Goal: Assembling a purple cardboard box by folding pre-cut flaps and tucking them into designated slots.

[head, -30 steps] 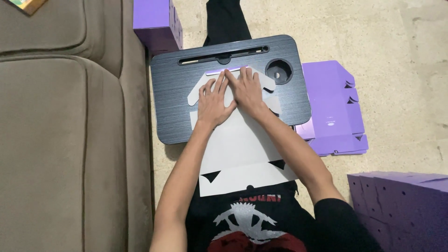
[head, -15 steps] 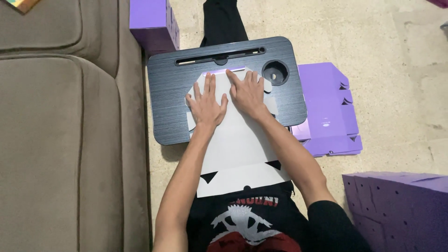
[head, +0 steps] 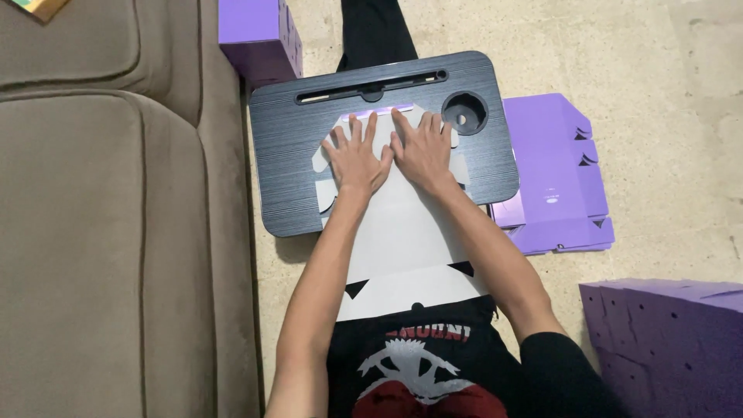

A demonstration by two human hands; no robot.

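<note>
Left hand: the left hand (head: 356, 159) lies flat with its fingers spread, pressing down on the flat white cardboard sheet (head: 406, 255), in the middle of the frame.
Right hand: the right hand (head: 422, 151) is flat and spread too, just beside the left hand, thumbs almost touching.
Cardboard sheet: it is an unfolded box, white on this side with a bit of purple showing at its top edge. It has small cut flaps at the sides. It runs from the tray down to the person's lap at the bottom middle.
Lap tray: the dark lap tray (head: 294, 155) has thin lines on its top and round corners. It sits in the upper middle.
Cup hole: the round cup hole (head: 464, 113) in the tray's upper right holds no cup.
Slot: a long thin slot (head: 371, 87) runs along the tray's top edge.
Flat stack: purple flat boxes (head: 553, 170) lie on the floor to the right, touching the tray's edge.
Made boxes: one purple box (head: 255, 31) stands at the upper left, more purple boxes (head: 665, 340) at the lower right.
Sofa: a soft brown sofa (head: 116, 232) fills the left side, close to the tray.
Open room: bare pale floor (head: 658, 93) at the upper right.
</note>
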